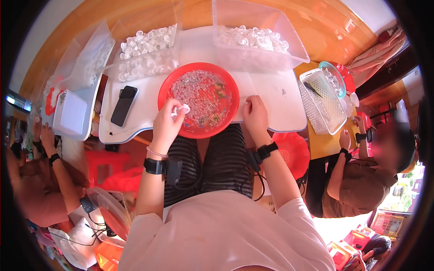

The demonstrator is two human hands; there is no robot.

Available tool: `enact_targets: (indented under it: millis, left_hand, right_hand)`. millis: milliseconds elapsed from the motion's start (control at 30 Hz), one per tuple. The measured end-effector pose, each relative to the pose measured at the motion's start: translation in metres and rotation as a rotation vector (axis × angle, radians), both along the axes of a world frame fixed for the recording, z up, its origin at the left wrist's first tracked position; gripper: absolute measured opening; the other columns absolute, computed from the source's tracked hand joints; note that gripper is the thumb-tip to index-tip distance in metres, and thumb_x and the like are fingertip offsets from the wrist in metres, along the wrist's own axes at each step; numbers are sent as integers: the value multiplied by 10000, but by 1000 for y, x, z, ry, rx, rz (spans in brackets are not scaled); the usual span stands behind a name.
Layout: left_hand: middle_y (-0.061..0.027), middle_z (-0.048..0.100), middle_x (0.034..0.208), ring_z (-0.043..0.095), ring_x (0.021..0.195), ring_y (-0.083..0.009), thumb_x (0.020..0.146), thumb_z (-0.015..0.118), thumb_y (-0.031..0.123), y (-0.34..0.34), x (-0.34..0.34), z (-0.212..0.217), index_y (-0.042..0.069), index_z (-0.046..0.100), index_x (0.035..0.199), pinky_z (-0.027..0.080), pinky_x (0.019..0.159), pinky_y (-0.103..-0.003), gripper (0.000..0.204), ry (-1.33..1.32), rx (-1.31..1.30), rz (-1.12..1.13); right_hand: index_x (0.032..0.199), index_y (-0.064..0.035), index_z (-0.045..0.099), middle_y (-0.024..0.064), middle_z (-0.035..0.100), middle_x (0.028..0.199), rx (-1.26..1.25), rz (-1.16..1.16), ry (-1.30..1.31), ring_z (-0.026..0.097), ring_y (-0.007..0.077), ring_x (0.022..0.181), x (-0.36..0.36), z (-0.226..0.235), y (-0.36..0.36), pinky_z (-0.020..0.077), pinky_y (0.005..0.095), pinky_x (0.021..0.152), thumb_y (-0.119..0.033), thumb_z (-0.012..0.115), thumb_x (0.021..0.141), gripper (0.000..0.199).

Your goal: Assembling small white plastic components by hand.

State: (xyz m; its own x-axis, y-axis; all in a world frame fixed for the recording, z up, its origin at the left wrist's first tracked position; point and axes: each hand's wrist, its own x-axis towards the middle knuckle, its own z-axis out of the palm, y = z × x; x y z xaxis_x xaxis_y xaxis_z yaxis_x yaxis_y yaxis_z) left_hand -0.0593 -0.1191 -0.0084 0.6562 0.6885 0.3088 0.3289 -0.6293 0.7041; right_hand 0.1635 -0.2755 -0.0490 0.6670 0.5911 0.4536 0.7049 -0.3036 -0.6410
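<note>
Pinched in the fingertips of my left hand point(167, 121) is a small white plastic ring-shaped piece point(184, 109), held over the left side of a round red tray point(234, 92). Many tiny clear plastic pieces point(194, 88) cover much of the tray's inside, with a few coloured bits among them. The tray sits at the table's near edge, above my lap. To its right, my right hand point(256, 115) rests by the table edge with its fingers curled in. Whatever those fingers may hold is hidden or too small to make out.
Clear plastic bins point(289, 54) of white ring-shaped pieces point(255, 38) stand along the back. A black phone point(124, 106) lies left on the white table point(285, 108). White baskets point(322, 101) stand at right. Other people point(366, 176) sit at both sides. A red stool point(106, 165) is below left.
</note>
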Motion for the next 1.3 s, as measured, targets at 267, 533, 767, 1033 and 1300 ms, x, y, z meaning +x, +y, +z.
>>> enact_targets:
  millis: [267,533,767,1033,1300]
  left_hand:
    - [-28,596,893,607,806,-253,821,620,110,24,22,11,102,546,927,494,618,-362,130,274,476,-118]
    - [-8,610,967,629,780,-240,780,688,139,29,14,14,91,542,893,501,632,-322,190,201,155,-187]
    - [-56,599,982,621,848,-280,771,703,127,29,16,11,89,560,950,498,681,-341,232,133,37,-99]
    - [-40,565,1060,612,831,-260,775,703,137,42,12,9,80,576,990,516,657,-326,256,37,87,-195]
    - [-52,626,846,624,813,-152,758,724,49,33,17,25,28,576,960,486,708,-268,251,11,-314,-235]
  right_hand:
    - [881,-21,547,142,556,820,-28,33,44,558,327,715,2,3,2,461,388,629,-19,518,799,88]
    - [945,-3,580,88,561,807,45,81,423,503,184,633,8,48,12,433,271,596,-6,536,838,116]
    - [861,-8,604,115,556,868,-333,256,-294,548,264,863,0,57,69,444,363,749,-115,631,806,123]
    - [835,-18,601,105,540,949,-561,149,-497,521,269,932,-3,46,79,421,377,803,-99,631,744,125]
    - [860,-30,559,72,599,772,-242,422,330,574,222,718,-24,71,55,448,309,674,-20,620,766,113]
